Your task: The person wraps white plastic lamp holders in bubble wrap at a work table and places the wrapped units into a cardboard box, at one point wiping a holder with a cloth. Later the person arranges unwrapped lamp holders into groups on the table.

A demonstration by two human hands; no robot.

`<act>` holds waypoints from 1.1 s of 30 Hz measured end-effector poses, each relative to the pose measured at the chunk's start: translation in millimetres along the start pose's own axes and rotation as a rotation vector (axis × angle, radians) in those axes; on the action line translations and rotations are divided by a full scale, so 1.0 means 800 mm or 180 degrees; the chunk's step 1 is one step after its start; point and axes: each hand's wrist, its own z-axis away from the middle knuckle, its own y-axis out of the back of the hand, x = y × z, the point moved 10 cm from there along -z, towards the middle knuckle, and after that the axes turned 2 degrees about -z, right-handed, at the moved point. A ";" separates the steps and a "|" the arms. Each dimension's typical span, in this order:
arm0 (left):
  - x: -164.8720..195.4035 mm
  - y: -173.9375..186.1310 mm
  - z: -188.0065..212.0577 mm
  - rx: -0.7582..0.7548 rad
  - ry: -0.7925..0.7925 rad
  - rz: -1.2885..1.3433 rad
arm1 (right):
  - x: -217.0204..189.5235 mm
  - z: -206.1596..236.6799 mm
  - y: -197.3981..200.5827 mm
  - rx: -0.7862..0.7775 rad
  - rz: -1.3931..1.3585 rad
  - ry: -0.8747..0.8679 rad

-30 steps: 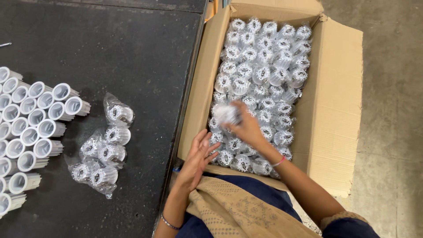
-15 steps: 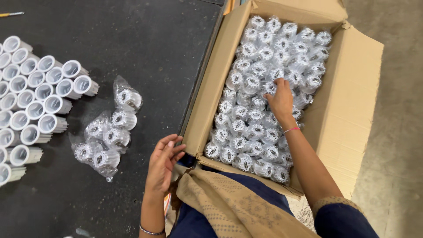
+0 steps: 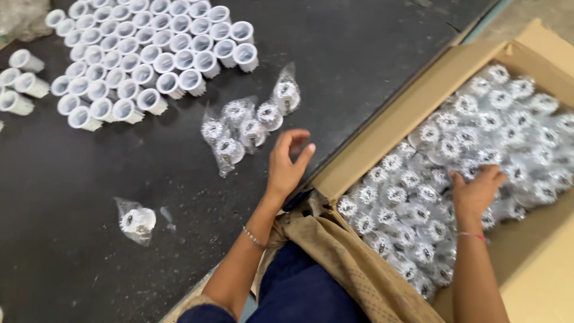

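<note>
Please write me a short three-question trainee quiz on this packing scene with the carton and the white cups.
1. True or false: the right hand rests on the bagged parts inside the cardboard carton.
2. The left hand is: A) gripping a white cup, B) open above the dark table, C) inside the carton.
3. What lies alone on the table nearest the person?

Key
1. True.
2. B.
3. A single bagged part, apart from the cluster of bagged parts and the rows of white cups.
</note>
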 end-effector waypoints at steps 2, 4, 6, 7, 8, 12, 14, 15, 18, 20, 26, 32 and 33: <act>0.009 0.028 -0.027 0.0348 -0.0485 -0.0773 | -0.007 -0.003 0.008 -0.0012 0.0143 0.0094; 0.009 0.046 -0.055 0.0579 -0.0895 -0.1426 | -0.022 -0.002 0.024 0.0069 0.0433 0.0339; -0.001 0.044 -0.083 0.0663 -0.1179 -0.1965 | -0.046 0.012 0.038 0.0284 0.0292 0.0649; -0.008 0.039 -0.098 0.0682 -0.1297 -0.2232 | -0.060 0.016 0.045 0.0405 0.0219 0.0799; -0.015 0.031 -0.109 0.0694 -0.1415 -0.2494 | -0.071 0.019 0.046 0.0383 0.0069 0.0851; -0.093 -0.007 -0.157 0.0026 -0.0446 -0.3070 | -0.128 0.045 0.041 0.0307 -0.0176 0.1096; -0.115 -0.017 -0.163 -0.0129 -0.0272 -0.3324 | -0.139 0.058 0.037 0.0106 -0.0322 0.0914; -0.115 -0.016 -0.164 -0.0040 -0.0372 -0.3204 | -0.143 0.067 0.040 0.0072 -0.0513 0.0897; -0.088 -0.012 -0.162 0.0110 -0.1050 -0.2755 | -0.121 0.092 0.059 0.0034 -0.0894 0.0410; -0.068 -0.013 -0.158 0.0008 -0.1200 -0.2479 | -0.093 0.107 0.078 -0.0036 -0.0748 -0.0035; 0.000 -0.139 -0.086 -0.1751 -0.0354 -0.1292 | -0.105 0.143 0.097 -0.0600 -0.1418 -0.0491; 0.082 -0.323 0.093 -0.3663 -0.0844 -0.1500 | -0.196 0.145 0.111 -0.1580 -0.1553 0.0470; 0.080 -0.336 0.109 -0.3788 -0.0781 -0.1605 | -0.191 0.146 0.112 -0.1772 -0.1527 0.0328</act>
